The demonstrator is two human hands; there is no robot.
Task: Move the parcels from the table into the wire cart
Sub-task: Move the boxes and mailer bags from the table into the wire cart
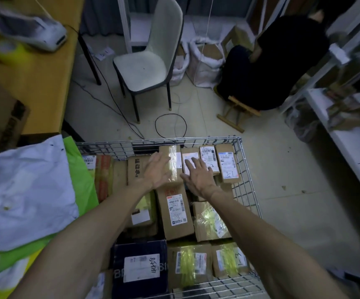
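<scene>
The wire cart [245, 169] stands in front of me, packed with several brown cardboard parcels bearing white labels. Both my hands reach over its far end. My left hand [156, 170] has straight fingers lying against the left side of a taped brown parcel [173, 154]. My right hand [197, 174] rests flat, fingers spread, on the neighbouring small parcel [189, 154] with a white label. Further right stands a parcel marked "3-1" [227, 164]. A dark blue box [140, 266] fills the cart's near left corner. Neither hand grips anything.
The yellow table [34, 83] is at the left, with a white device [36, 31], a cardboard box [0, 117] and white and green poly mailers [26, 190]. Ahead stand a grey chair [146, 61], floor cables and a person in black [278, 61]. White shelving [351, 143] is on the right.
</scene>
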